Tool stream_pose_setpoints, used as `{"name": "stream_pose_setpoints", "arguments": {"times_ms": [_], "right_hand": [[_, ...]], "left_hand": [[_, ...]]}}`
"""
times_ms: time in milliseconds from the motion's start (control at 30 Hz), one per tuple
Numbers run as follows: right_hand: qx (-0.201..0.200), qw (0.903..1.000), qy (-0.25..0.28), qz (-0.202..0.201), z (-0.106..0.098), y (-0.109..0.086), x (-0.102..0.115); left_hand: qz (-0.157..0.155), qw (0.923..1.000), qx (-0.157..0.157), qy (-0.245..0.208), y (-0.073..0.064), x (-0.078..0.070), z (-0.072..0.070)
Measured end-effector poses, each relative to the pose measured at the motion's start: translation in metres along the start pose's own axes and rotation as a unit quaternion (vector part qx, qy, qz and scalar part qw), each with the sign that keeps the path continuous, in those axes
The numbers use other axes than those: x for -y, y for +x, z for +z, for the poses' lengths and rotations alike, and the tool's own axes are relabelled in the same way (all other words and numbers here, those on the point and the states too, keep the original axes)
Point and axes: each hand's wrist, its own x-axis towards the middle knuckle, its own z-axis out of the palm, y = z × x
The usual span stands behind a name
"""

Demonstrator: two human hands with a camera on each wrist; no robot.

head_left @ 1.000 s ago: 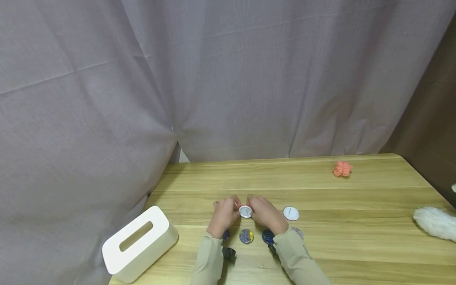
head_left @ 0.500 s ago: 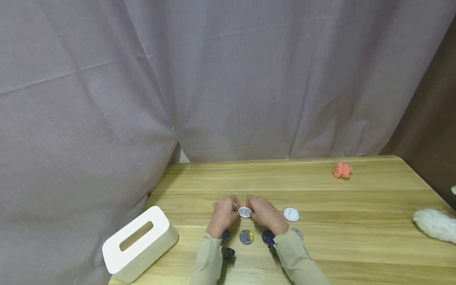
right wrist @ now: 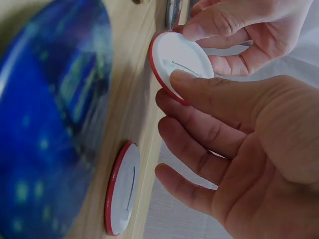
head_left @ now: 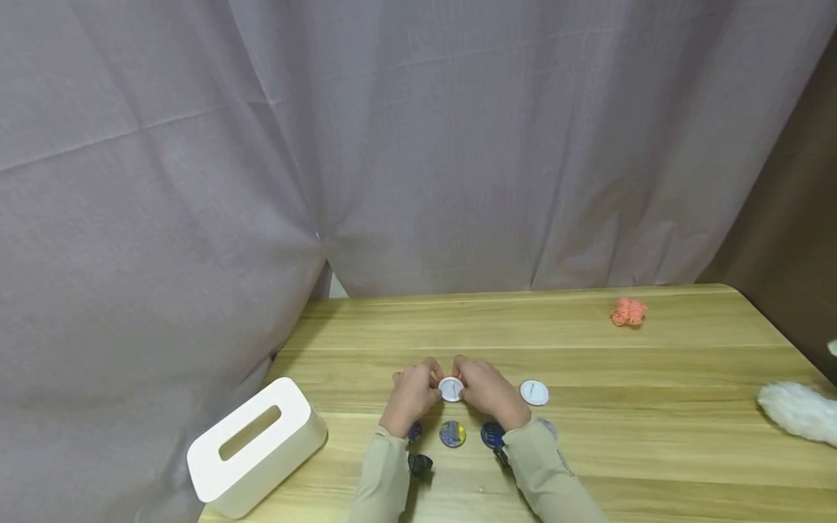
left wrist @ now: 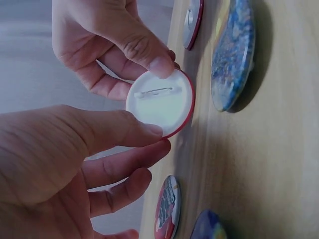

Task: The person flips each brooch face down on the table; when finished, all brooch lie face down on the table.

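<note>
Between both hands a round pin badge (head_left: 450, 389) is held up, its white back with the safety pin facing me and its rim red. My left hand (head_left: 412, 396) pinches one edge between thumb and index finger; the other fingers are loosely bent. The opposite edge is pinched by my right hand (head_left: 487, 392). Face down to the right lies another white-backed badge (head_left: 534, 393). Nearer to me are a blue-and-yellow badge (head_left: 453, 434) and a dark blue badge (head_left: 492, 434). In the left wrist view, a red picture badge (left wrist: 167, 206) lies beyond the left fingers.
A white tissue box (head_left: 255, 447) stands at the table's left. Toward the back right lies a coral ruffled item (head_left: 629, 311), and white fluffy material (head_left: 798, 411) is at the right edge. A pale purple badge (head_left: 548, 426) is partly hidden by the right sleeve. Grey curtain (head_left: 431, 145) hangs behind.
The held badge dipped and tilted flatter half a second ago, and now faces me more fully again. Both hands stay nearly in place, with their pinch kept.
</note>
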Motion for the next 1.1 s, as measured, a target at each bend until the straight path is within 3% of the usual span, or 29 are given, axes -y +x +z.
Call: {"name": "stream_pose_setpoints", "arguments": {"times_ms": [400,867,1100], "right_hand": [[-0.045,0.9977,-0.037,-0.034,0.0026,-0.0004,-0.0013],[-0.012,0.9951,-0.098,0.013,0.0054,0.0006,0.0031],[-0.001,0.9949,-0.097,0.030,0.0055,-0.0013,0.0072]], "left_hand": [[0.002,0.9999,-0.001,0.011,0.0016,-0.0009,0.0013],[-0.018,0.9982,0.009,0.057,0.0004,-0.0068,0.0051],[-0.022,0.9976,0.017,0.063,0.0005,-0.0066,0.0061]]}}
